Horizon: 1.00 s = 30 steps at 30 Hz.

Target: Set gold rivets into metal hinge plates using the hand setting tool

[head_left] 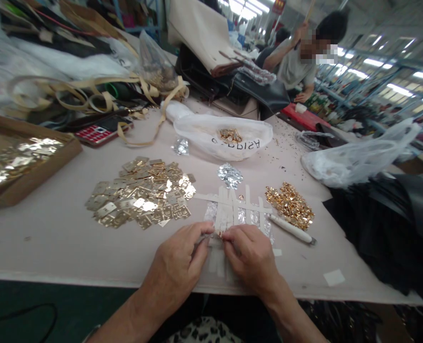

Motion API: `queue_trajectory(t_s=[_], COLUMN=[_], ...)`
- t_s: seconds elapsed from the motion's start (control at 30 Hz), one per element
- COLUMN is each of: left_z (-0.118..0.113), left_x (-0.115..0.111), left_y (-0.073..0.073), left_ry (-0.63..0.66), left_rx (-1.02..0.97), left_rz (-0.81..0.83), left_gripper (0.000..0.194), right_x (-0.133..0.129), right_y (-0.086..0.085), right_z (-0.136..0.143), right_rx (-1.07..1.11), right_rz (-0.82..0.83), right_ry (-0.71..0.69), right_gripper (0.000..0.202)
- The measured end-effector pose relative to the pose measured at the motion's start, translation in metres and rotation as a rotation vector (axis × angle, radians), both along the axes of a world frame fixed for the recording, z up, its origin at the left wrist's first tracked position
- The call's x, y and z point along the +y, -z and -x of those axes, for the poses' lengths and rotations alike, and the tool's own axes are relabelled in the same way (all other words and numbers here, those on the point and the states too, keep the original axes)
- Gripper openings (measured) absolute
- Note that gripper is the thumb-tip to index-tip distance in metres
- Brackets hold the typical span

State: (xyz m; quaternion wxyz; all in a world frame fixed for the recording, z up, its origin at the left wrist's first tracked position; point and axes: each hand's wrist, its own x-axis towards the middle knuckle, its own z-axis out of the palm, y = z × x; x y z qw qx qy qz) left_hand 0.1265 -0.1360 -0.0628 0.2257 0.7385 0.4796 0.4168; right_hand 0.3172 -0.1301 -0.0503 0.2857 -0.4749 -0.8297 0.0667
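Observation:
My left hand (179,257) is closed in a pinch near the table's front edge; what sits between its thumb and finger is too small to name. Close against it, my right hand (250,252) pinches a small gold-coloured metal piece (220,234). Both hands are over strips of pale tape (226,209) stuck across clear plastic on the table. Left of them spreads a pile of flat gold metal plates (143,195). Small gold fittings (292,205) are heaped on the right, beside a white-handled tool (292,229). Silver-coloured discs (230,175) lie just beyond the tape.
A cardboard box (36,176) of shiny metal parts stands at the left. Behind the piles rests a white plastic bag (197,128) with gold pieces on it. Black sheets (386,228) cover the right side. Another person (297,66) stands across the table.

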Motion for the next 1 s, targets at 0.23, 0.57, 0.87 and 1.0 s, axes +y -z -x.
queue_trajectory(t_s=[0.23,0.57,0.87,1.0], left_z=[0.0,-0.002,0.0,0.007], left_x=[-0.008,-0.007,-0.006,-0.006], left_y=[0.018,0.023,0.04,0.036], left_ry=[0.151,0.143,0.153,0.219], left_rx=[0.278,0.404,0.432,0.549], left_rz=[-0.268,-0.363,-0.409,-0.384], left_gripper=[0.036,0.039,0.042,0.044], right_x=[-0.013,0.048,0.13,0.14], right_y=[-0.012,-0.041,-0.029,-0.025], right_z=[0.002,-0.032,-0.028,-0.021], right_rx=[-0.3,-0.027,-0.219,-0.3], right_rz=[0.179,0.456,0.411,0.413], right_ry=[-0.03,0.152,0.283,0.303], right_gripper=[0.02,0.018,0.024,0.027])
